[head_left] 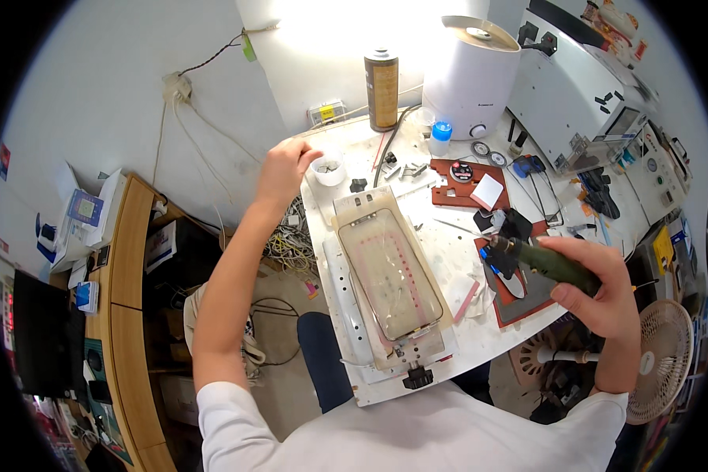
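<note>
My left hand (285, 171) is closed, its thumb and fingertips at the rim of a small white cup (328, 170) holding small bits; whether anything is pinched there is hidden. My right hand (598, 285) is wrapped around a dark green, barrel-shaped hand tool (557, 266), its dark narrower end pointing left over the bench. Between my arms lies a metal clamping fixture (359, 206) with a black knob (418, 377) at its near end. A phone-sized clear panel with a thin dark frame (389, 271) rests in it, pinkish dotted marks showing through.
Behind the fixture stand a brown spray can (381, 90), a blue-capped bottle (440, 135) and a white humidifier-like appliance (470, 79). Reddish-brown work mats (468, 193) with small parts lie right of it. A white machine (578, 90) fills the back right; a fan (662, 358) stands lower right.
</note>
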Tool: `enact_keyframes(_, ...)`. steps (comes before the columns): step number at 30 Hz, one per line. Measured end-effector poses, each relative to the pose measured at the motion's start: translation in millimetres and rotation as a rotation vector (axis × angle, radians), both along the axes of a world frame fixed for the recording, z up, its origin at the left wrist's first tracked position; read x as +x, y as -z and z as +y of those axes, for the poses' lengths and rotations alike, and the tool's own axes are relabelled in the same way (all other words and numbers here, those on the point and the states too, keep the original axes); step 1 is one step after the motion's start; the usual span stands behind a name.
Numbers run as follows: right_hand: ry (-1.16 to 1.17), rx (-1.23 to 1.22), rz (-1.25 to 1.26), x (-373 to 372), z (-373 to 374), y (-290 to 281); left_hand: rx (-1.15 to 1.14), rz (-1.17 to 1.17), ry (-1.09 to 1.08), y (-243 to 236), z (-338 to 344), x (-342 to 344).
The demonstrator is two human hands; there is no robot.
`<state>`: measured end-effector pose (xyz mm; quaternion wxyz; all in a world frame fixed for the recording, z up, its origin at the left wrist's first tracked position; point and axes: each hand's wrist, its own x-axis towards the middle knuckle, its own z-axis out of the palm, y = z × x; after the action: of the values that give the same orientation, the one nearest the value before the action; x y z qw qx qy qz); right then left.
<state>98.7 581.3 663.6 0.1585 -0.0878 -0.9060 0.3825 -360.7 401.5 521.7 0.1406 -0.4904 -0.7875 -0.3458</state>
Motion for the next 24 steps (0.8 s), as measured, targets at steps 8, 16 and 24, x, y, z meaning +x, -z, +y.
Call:
enact_keyframes(8,-0.074,0.268,-0.146,2.0,-11.8,-7.6,0.105,0.198,0.054,36.1,33.7,-8.3)
enact_keyframes(16,-0.258,0.531,-0.052,-14.8,-22.6,0.1,0.246,0.134,0.054,20.5,9.6,8.5)
enact_keyframes(24,-0.275,0.552,-0.104,-15.6,-21.8,-1.6,0.192,0.087,0.656,-37.3,-80.1,140.8)
